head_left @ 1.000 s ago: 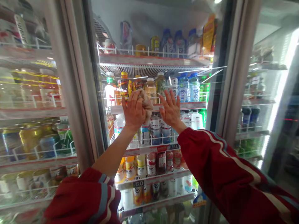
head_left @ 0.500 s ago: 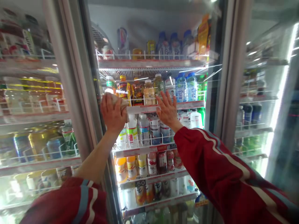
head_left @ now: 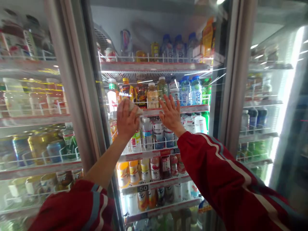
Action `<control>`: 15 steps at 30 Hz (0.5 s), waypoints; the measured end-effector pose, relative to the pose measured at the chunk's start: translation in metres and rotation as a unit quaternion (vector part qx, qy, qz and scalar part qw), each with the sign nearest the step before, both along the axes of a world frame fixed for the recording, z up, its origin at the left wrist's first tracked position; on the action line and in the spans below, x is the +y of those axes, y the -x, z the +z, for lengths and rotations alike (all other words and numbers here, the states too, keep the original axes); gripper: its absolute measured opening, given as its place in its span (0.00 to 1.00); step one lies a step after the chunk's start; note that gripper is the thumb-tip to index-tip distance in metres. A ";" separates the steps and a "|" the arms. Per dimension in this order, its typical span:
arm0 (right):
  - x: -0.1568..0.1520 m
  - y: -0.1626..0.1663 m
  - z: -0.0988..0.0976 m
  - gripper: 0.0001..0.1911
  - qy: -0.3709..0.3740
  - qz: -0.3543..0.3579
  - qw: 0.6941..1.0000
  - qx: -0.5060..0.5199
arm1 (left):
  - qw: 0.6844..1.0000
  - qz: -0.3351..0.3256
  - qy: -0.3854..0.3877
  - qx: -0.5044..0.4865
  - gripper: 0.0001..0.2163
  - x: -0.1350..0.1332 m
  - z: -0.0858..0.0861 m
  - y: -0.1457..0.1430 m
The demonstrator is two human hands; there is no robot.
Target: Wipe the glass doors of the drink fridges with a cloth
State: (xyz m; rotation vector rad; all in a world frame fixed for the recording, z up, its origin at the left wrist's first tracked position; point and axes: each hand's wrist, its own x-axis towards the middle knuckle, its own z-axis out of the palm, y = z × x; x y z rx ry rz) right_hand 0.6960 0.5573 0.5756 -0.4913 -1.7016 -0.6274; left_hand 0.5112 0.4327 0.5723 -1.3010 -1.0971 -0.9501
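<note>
My left hand (head_left: 127,119) is closed round a crumpled pale cloth (head_left: 135,109) and presses it against the glass door (head_left: 154,41) of a drinks fridge, at the height of the second shelf. My right hand (head_left: 170,114) lies flat on the same glass just to the right, fingers spread and pointing up. Both arms wear red sleeves with pale stripes. Behind the glass stand rows of bottles (head_left: 154,133) on white wire shelves.
A grey door frame (head_left: 72,83) separates this door from another glass door with cans (head_left: 36,144) on the left. A second frame post (head_left: 234,80) stands on the right, with a further fridge door (head_left: 264,96) beyond it.
My left hand with the cloth swept left across the glass, then came back to the right a little. My right hand stayed flat in nearly the same place.
</note>
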 end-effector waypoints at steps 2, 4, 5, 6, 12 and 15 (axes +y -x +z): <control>0.000 0.000 0.000 0.28 0.001 0.001 1.000 0.001 | 0.999 0.001 -0.033 -0.042 0.17 -0.006 0.002 0.008; -0.001 -0.001 0.000 0.27 -0.003 -0.001 1.000 0.003 | 0.998 -0.004 -0.033 -0.046 0.17 -0.005 -0.001 0.005; -0.001 -0.001 0.000 0.27 -0.005 -0.003 1.000 0.002 | 0.999 -0.007 -0.021 -0.035 0.17 -0.002 -0.003 0.001; -0.001 -0.001 0.000 0.27 -0.007 -0.003 1.000 0.002 | 1.000 -0.010 -0.007 -0.020 0.17 0.001 -0.006 -0.005; 0.000 -0.001 0.000 0.28 -0.004 0.008 1.000 -0.001 | 0.999 -0.014 0.038 0.033 0.18 0.016 -0.019 -0.029; 0.002 -0.001 0.000 0.28 -0.002 0.010 1.000 -0.001 | 0.998 -0.011 0.051 0.031 0.18 0.006 -0.017 -0.016</control>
